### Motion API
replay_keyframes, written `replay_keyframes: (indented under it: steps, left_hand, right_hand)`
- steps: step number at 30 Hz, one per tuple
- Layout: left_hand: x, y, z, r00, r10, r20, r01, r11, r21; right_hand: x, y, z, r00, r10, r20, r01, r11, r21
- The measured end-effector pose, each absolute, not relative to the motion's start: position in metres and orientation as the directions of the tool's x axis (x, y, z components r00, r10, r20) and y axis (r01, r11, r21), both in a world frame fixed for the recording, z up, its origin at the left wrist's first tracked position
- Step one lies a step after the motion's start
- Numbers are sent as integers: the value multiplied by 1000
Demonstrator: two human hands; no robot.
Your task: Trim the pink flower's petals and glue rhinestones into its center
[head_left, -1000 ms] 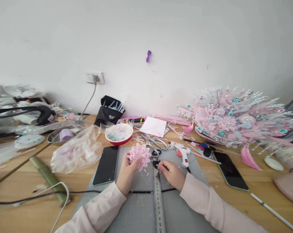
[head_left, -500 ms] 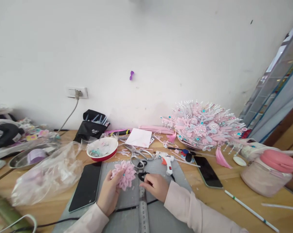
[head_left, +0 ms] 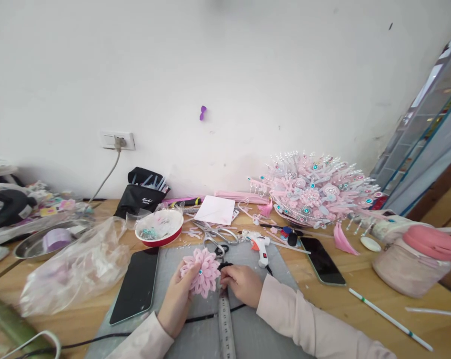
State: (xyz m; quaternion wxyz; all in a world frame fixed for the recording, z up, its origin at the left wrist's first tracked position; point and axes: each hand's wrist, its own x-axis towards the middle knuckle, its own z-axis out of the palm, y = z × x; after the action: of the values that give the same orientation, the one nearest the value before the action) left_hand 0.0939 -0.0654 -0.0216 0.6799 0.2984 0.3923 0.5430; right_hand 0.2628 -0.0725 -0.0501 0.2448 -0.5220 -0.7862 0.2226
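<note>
A pink layered-petal flower with a small blue gem at its centre is held in my left hand, thumb on the front of the petals. My right hand is closed in a pinch just right of the flower, above the upper end of a metal ruler. Whatever is between its fingertips is too small or hidden to make out. Right by those fingers lie black scissor handles, partly covered. Silver scissors lie beyond them. Both hands are over a grey mat.
A white glue gun and a phone lie to the right, another phone to the left. A red-rimmed bowl of beads, a plastic bag, a beaded pink headdress and a pink-lidded jar stand around.
My left hand has brought the flower to the right, closer to my right hand. The right fingers have drawn together near the petals. The view has shifted slightly.
</note>
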Motion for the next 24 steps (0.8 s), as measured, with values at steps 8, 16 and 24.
replay_keyframes:
  steps: [8, 16, 24]
  left_hand:
    - [94, -67, -19, 128, 967, -219, -564, 253, 786]
    - [94, -65, -22, 177, 951, -252, -548, 308, 778]
    - [91, -69, -25, 228, 961, -157, -573, 263, 776]
  right_hand:
    - [264, -75, -49, -402, 897, 183, 722, 434, -539]
    - [262, -77, -44, -402, 897, 182, 721, 433, -541]
    - [261, -77, -45, -412, 892, 183, 738, 445, -508]
